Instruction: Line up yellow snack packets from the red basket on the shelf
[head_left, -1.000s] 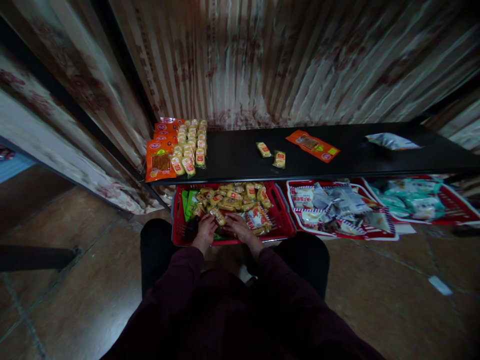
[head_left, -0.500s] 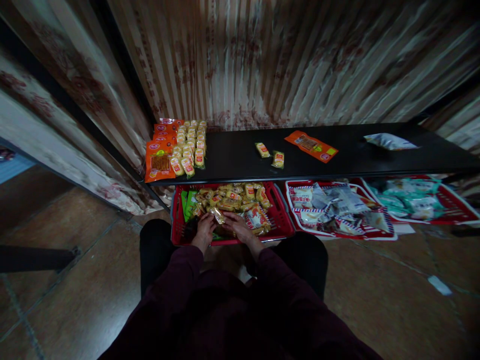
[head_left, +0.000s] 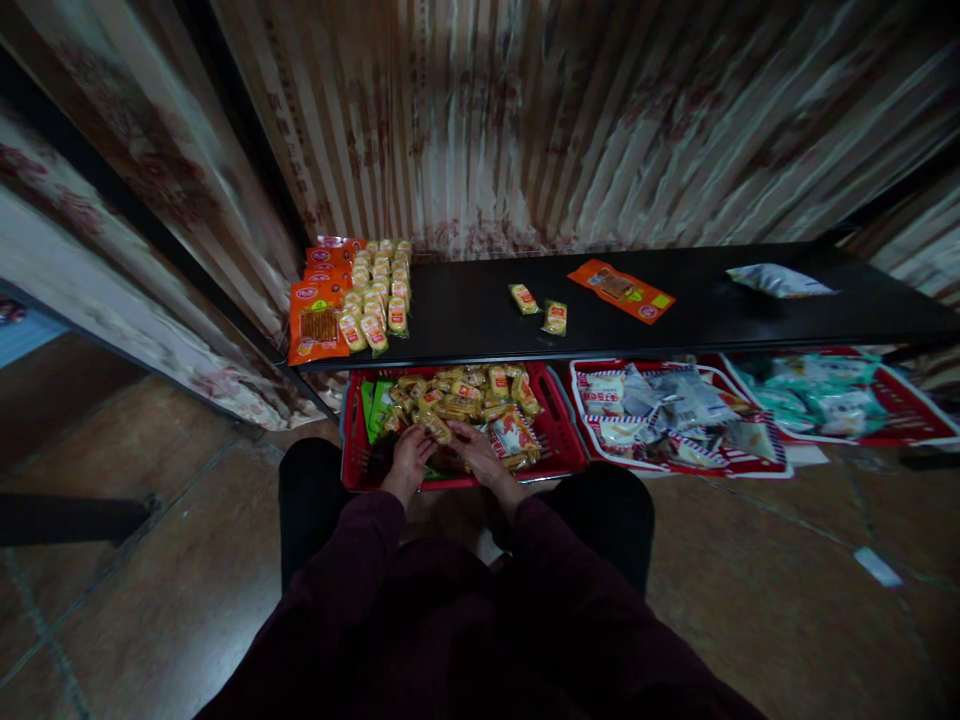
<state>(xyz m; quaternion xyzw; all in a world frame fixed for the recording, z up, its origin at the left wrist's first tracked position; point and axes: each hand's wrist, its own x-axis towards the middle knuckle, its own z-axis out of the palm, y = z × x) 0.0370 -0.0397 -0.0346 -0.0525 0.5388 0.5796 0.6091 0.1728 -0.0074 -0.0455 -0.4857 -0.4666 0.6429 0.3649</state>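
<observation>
Both hands are over the red basket (head_left: 559, 430) below the shelf, with a small yellow wrapped snack (head_left: 435, 428) pinched between them. My left hand (head_left: 410, 458) holds its left end, fingers closed. On the other side, my right hand (head_left: 476, 450) has its fingers closed on the right end. Several more yellow wrapped snacks (head_left: 461, 398) fill the basket around them. Green packets (head_left: 377, 408) lie at its left side, and a red and white packet (head_left: 512, 435) rests to the right of my right hand.
On the black shelf (head_left: 457, 300) are orange packets (head_left: 319, 325), rows of yellow snacks (head_left: 375, 295), two loose snacks (head_left: 555, 317), one orange packet (head_left: 626, 290) and a silvery packet (head_left: 780, 281). Baskets of white packets (head_left: 682, 400) and teal packets (head_left: 840, 395) stand at right.
The snack between my hands has turned: its shiny wrapper glare is gone and its yellow side shows. Both hands have stayed in nearly the same place.
</observation>
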